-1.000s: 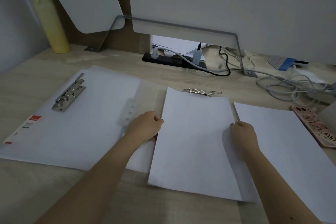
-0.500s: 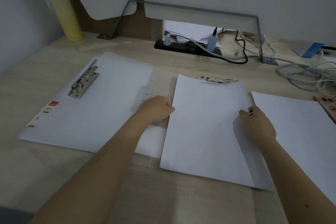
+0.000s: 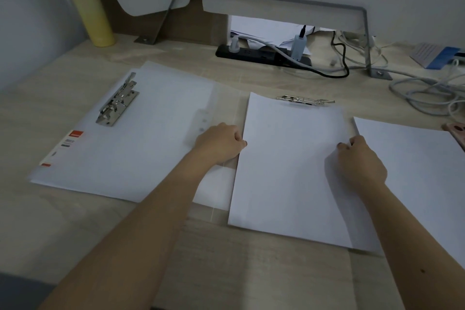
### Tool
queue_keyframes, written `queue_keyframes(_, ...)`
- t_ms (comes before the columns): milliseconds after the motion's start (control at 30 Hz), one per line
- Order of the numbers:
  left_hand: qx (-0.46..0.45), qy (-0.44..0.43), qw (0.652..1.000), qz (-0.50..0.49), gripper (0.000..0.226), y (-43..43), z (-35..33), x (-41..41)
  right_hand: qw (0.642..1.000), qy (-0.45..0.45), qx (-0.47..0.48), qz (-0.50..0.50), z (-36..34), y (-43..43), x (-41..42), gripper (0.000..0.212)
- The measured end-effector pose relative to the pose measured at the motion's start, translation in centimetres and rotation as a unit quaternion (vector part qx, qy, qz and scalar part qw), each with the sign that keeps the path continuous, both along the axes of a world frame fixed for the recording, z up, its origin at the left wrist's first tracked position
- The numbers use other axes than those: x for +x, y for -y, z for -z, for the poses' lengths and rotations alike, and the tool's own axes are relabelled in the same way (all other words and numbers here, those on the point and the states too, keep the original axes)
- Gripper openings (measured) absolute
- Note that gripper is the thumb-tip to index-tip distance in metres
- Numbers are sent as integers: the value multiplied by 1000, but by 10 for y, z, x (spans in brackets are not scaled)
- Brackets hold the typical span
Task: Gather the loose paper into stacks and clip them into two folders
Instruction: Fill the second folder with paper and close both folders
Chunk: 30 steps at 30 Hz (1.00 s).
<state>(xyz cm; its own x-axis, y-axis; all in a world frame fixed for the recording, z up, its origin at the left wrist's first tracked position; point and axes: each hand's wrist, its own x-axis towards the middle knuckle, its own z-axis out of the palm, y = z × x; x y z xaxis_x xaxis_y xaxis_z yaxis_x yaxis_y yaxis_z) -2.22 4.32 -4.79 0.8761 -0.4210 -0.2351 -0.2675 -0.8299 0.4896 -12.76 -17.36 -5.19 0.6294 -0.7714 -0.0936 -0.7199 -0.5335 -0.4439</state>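
A white paper stack (image 3: 289, 168) lies in the middle of the desk, its top edge just below a flat metal clip (image 3: 304, 100). My left hand (image 3: 220, 143) grips the stack's left edge with curled fingers. My right hand (image 3: 361, 162) pinches its right edge. On the left lies an open translucent folder (image 3: 141, 143) with a raised metal clip (image 3: 118, 102) and a red label. More loose paper (image 3: 422, 173) lies to the right.
A black power strip (image 3: 261, 54) with plugs and tangled cables (image 3: 427, 90) sits at the back of the wooden desk (image 3: 251, 272). A yellow cylinder (image 3: 93, 7) stands back left. A pink phone (image 3: 456, 131) lies at the right edge.
Both hands keep hold of the middle stack's sides. The view has shifted, so everything sits further right and lower; the stack itself has barely moved.
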Motion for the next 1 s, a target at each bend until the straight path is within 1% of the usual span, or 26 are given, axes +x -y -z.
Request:
queue_keyframes(367, 6, 5, 1000, 7, 30, 0, -2, -3, 1000, -2, 1, 3, -1, 1, 0, 37)
queue_keyframes(600, 37, 12, 999, 11, 29, 1, -5, -3, 1000, 6, -10, 1, 2, 1, -1, 38)
queue_keyframes(667, 50, 14, 999, 11, 21, 2, -5, -4, 999, 11, -33, 1, 4, -1, -2, 36)
queue_keyframes(733, 46, 27, 999, 6, 13, 3, -5, -5, 994, 26, -108, -16, 10, -6, -3, 36)
queue_keyframes(767, 32, 38, 999, 9, 16, 4, -5, -6, 985, 43, -160, -40, 15, -6, -4, 36)
queue_keyframes(800, 13, 55, 998, 25, 27, 6, -4, -7, 975, 54, -203, -72, 22, -4, -4, 35)
queue_keyframes(867, -7, 78, 992, 103, 59, 11, -3, -11, 958, 67, -254, -119, 30, -2, -3, 33)
queue_keyframes(900, -5, 76, 987, 140, 69, 14, -3, -15, 952, 58, -264, -142, 31, 0, -3, 34)
queue_keyframes(933, 5, 74, 984, 165, 73, 18, -3, -18, 948, 40, -270, -163, 28, 1, -1, 35)
queue_keyframes(1000, 29, 88, 979, 181, 67, 26, 4, -22, 939, -14, -276, -205, 22, 1, 0, 36)
